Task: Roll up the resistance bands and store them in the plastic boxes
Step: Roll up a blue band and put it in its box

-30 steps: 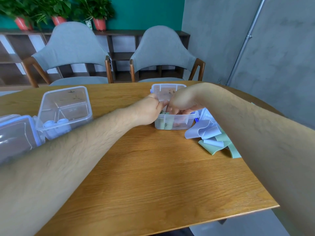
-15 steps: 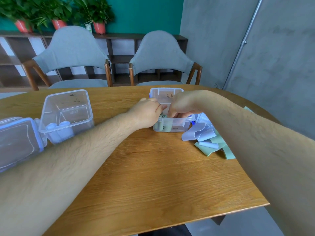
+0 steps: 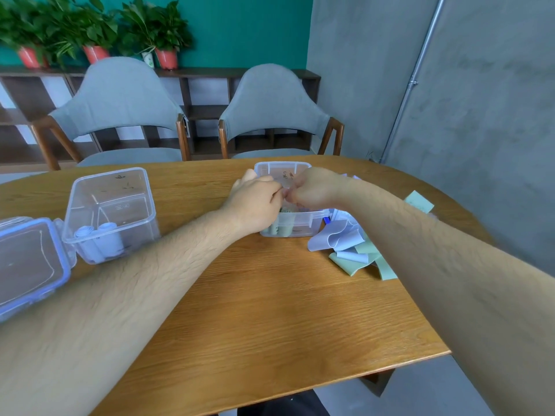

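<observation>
The left hand (image 3: 255, 202) and right hand (image 3: 315, 190) have edged together, knuckles now touching over the small box (image 3: 303, 223). Well left of that box, a hinged lid (image 3: 27, 259) lies open beside a larger box (image 3: 120, 190) holding pale blue rolls (image 3: 99, 238). Both hands curl their fingers down inside, apparently seating green rolls (image 3: 280, 231) so they stay wound. Whether the fingers grip anything cannot be told. Just right of the box, loose bands (image 3: 345, 244) wait on the desk (image 3: 270, 310).
</observation>
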A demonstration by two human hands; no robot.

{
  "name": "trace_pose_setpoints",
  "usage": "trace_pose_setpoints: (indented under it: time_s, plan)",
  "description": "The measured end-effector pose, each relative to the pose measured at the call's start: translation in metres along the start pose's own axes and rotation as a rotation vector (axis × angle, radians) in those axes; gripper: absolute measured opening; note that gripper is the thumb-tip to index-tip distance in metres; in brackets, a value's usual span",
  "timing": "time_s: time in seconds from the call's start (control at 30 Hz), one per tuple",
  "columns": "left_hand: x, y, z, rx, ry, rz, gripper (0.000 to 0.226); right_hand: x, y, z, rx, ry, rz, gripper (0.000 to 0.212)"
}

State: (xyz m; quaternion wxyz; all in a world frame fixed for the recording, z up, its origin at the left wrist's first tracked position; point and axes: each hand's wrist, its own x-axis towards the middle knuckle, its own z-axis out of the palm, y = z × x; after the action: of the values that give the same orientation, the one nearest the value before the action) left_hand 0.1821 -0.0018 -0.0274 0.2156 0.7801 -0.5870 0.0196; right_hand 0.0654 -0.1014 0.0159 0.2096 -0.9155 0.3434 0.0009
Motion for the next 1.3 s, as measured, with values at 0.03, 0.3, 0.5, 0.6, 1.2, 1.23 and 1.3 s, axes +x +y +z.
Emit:
trace_pose_setpoints:
  time_s: [0.03, 0.3, 0.5, 0.6, 1.2, 1.23, 1.3]
  plan:
    - [0.000, 0.004, -0.001, -0.010, 0.046, 0.028, 0.042, -0.006, 0.001, -0.001, 0.008, 0.055, -0.024, 0.024]
    - [0.007, 0.051, 0.017, -0.057, 0.139, 0.242, 0.024, -0.057, 0.053, -0.009, 0.030, 0.344, -0.016, 0.027]
    - [0.028, 0.089, 0.036, 0.108, -0.012, 0.238, 0.036, -0.079, 0.103, -0.009, 0.102, 0.403, 0.143, 0.027]
    - [0.030, 0.106, 0.035, 0.161, -0.126, 0.198, 0.035, -0.075, 0.109, -0.002, -0.008, 0.345, 0.117, 0.027]
    - [0.026, 0.103, 0.034, 0.161, -0.224, 0.214, 0.008, -0.077, 0.107, 0.013, 0.124, 0.333, 0.128, 0.019]
    - [0.026, 0.103, 0.033, 0.102, -0.183, 0.213, 0.007, -0.076, 0.109, 0.015, 0.159, 0.360, 0.127, 0.017]
    - [0.025, 0.106, 0.028, 0.037, -0.070, 0.246, 0.011, -0.074, 0.113, 0.017, 0.191, 0.449, 0.114, 0.016]
